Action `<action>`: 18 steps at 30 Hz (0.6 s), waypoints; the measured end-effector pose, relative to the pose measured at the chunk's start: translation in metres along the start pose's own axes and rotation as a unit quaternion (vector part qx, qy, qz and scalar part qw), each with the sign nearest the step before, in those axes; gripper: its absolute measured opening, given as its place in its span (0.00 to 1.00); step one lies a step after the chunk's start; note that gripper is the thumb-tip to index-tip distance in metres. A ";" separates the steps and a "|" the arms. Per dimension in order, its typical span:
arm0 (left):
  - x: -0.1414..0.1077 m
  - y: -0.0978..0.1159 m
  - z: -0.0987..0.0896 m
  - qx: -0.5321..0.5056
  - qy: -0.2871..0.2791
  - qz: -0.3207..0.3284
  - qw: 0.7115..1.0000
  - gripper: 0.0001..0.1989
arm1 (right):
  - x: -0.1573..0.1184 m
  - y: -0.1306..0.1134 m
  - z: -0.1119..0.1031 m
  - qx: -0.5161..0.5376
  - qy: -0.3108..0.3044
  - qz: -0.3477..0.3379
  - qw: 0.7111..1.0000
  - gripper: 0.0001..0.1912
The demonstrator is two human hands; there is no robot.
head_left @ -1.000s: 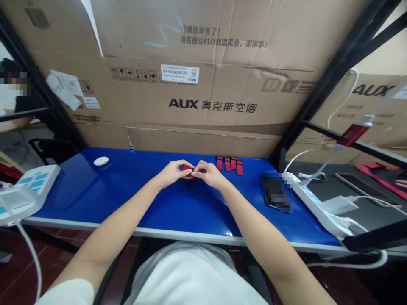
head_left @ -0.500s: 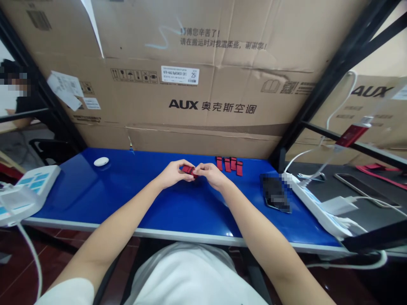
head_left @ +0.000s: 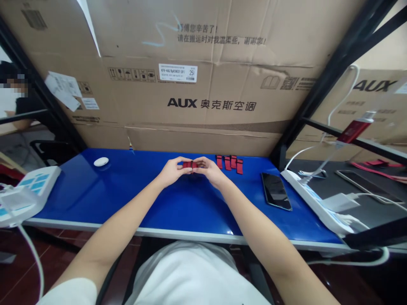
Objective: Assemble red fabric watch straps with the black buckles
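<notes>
Between my two hands is a small red strap (head_left: 187,164) with a dark band across it, held just above the blue tabletop (head_left: 197,203). Thumb and fingers of my left hand (head_left: 172,171) pinch its left end. At its right end my right hand (head_left: 210,170) grips it the same way, and the fingertips of both hands nearly meet. Parts of the strap are hidden behind the fingers. Several similar red straps with black ends (head_left: 227,163) lie in a loose row to the right of my right hand.
A black phone (head_left: 276,191) lies at the right, beside a white power strip (head_left: 316,203) with plugs and cables. Another power strip (head_left: 34,186) sits at the left edge. A small white oval object (head_left: 101,162) rests at the back left. A large cardboard box (head_left: 190,84) stands behind the table.
The red strap has turned from slanted to roughly level, and its dark band now shows between my fingertips. My right hand has rolled slightly, with its fingers laid along the strap.
</notes>
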State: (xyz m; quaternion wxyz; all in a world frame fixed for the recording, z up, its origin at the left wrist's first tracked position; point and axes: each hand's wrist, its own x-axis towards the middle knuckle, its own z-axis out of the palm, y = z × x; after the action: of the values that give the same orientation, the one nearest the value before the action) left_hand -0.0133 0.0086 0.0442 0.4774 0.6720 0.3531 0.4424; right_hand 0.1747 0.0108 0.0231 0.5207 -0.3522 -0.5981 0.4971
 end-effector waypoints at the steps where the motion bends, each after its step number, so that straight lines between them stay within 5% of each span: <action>1: 0.001 0.000 -0.001 0.002 0.006 0.000 1.000 0.25 | -0.001 -0.002 0.000 -0.013 -0.019 -0.022 0.999 0.22; 6: -0.001 0.003 -0.003 0.069 0.019 0.019 0.997 0.22 | -0.007 -0.011 0.001 -0.158 -0.045 -0.118 0.979 0.25; 18: -0.003 0.008 0.000 0.069 0.019 0.046 0.996 0.22 | -0.006 -0.010 -0.003 -0.210 0.020 -0.135 0.968 0.19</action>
State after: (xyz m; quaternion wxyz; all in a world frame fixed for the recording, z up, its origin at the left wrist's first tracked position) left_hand -0.0144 0.0031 0.0513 0.4023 0.7101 0.3609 0.4514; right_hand 0.1795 0.0029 0.0309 0.5091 -0.3795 -0.7206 0.2783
